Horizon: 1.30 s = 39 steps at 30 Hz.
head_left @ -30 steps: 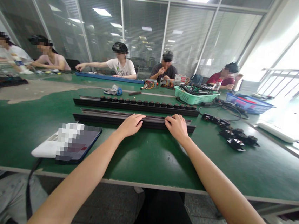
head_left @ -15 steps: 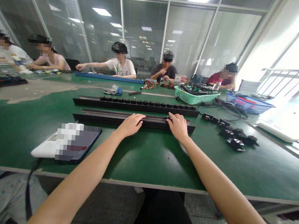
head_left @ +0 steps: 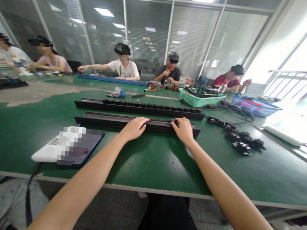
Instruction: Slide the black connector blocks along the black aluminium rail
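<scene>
A long black rail (head_left: 101, 123) with a metallic inner strip lies crosswise on the green table in front of me. My left hand (head_left: 134, 128) is closed over its near wall, fingers across the top and thumb on the front side. Toward the rail's right end, my right hand (head_left: 184, 128) has its fingers closed around a small black module (head_left: 173, 122) set in the channel; the palm partly hides it. Parallel behind lies a second black rail (head_left: 140, 110), carrying a row of several similar black modules (head_left: 154, 106).
Several loose black modules (head_left: 245, 140) lie to the right. Behind them are a green basket (head_left: 202, 100) of cables and a blue basket (head_left: 262, 108). A white device (head_left: 48, 148) and a dark tablet-like slab (head_left: 92, 147) sit at left. Co-workers sit across the table.
My right hand's fingers have curled and drawn back slightly, showing more of the small module. My left hand stays put on the rail. At far right, a co-worker's hand has risen.
</scene>
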Each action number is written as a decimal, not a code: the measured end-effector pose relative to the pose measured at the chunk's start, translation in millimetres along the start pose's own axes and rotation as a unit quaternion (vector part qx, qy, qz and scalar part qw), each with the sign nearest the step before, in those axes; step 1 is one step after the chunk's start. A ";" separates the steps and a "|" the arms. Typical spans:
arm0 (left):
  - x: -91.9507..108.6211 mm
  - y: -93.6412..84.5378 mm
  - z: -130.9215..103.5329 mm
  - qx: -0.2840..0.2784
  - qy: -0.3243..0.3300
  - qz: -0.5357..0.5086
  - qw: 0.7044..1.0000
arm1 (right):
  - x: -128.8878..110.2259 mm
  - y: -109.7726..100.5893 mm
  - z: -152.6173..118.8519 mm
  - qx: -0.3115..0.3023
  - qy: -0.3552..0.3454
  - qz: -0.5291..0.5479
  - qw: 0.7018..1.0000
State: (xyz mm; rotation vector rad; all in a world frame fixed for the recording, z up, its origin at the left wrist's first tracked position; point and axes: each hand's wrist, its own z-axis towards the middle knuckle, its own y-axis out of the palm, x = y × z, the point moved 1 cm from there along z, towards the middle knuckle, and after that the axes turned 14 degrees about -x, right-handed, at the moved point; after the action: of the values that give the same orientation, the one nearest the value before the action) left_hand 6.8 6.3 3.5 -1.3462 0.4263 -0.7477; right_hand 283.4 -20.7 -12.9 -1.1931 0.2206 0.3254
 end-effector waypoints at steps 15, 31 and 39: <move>-0.1 0.4 -0.3 -0.002 0.003 -0.003 1.000 | 9.7 6.1 6.8 0.011 0.014 0.081 0.997; -0.1 -0.2 -0.6 -0.001 0.000 -0.007 1.000 | 18.8 6.4 6.6 0.044 0.049 0.073 0.995; 1.1 -0.7 -0.8 -0.002 -0.002 -0.008 1.000 | 19.4 4.3 6.3 0.045 0.063 0.065 0.995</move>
State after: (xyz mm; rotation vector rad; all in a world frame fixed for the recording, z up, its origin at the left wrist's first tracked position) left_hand 6.8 4.9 4.2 -1.3555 0.4141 -0.7578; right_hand 299.9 -10.8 -21.0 -1.1134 0.4199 0.3507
